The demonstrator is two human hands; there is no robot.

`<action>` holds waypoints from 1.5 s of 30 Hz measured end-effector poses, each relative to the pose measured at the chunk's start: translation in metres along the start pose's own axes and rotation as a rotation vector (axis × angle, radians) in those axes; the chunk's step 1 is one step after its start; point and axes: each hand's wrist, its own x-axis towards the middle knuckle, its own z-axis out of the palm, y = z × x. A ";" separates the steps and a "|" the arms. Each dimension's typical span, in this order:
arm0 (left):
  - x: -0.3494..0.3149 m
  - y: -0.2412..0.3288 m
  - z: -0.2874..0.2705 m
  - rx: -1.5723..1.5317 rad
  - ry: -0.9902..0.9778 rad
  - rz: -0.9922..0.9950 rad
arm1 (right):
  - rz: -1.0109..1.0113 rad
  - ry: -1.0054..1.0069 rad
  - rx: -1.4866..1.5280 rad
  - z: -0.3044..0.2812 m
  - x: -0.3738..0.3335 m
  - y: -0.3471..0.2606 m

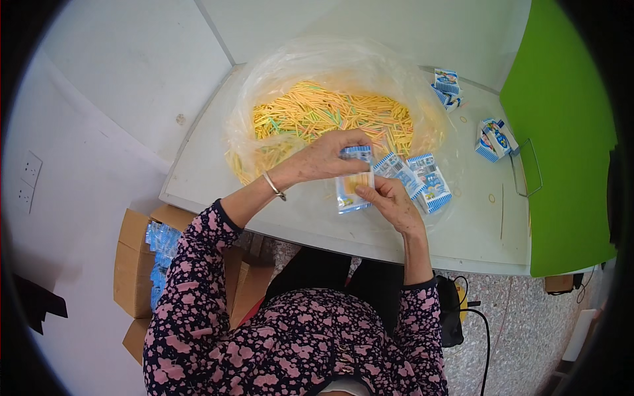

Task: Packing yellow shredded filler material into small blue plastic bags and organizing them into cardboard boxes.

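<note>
Over white table (317, 224), left hand (323, 158) and right hand (389, 201) pinch one clear packet (353, 185) between them.

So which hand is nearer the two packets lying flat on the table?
Right. The right hand sits just beside the flat packets, almost touching them. The left hand is farther off to their left, pinching the top of the held packet.

Small clear packet with blue-and-white top (353, 181) pinched between my left hand (323, 158) and right hand (389, 201), just below the big clear bag of yellow sticks (330, 115), two matching packets (419, 178) lying right of that bag's mouth, two blue-and-white pairs (448, 87) (495, 138) farther right, a cardboard box of blue packets (160, 254) well below-left of the bag.
</note>
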 end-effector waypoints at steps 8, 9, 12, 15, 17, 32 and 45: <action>-0.035 -0.041 -0.019 0.512 0.018 -0.020 | -0.263 0.847 -0.937 -0.041 -0.021 0.001; -0.037 -0.046 -0.017 0.793 0.135 0.072 | -0.264 0.853 -1.124 -0.043 -0.020 0.008; -0.014 -0.033 0.000 0.565 0.126 0.145 | -0.189 0.818 -1.266 -0.036 -0.013 0.019; 0.008 -0.032 0.021 0.415 0.079 0.127 | -0.191 0.791 -1.028 -0.037 -0.011 0.022; 0.019 -0.032 0.032 0.291 0.145 0.133 | -0.242 0.758 -0.937 -0.040 -0.012 0.020; 0.007 -0.020 0.040 0.265 0.335 0.262 | -0.247 0.517 -0.353 -0.011 -0.014 -0.005; 0.049 -0.071 -0.002 0.631 0.229 0.225 | -0.170 0.253 -0.279 -0.003 -0.006 0.027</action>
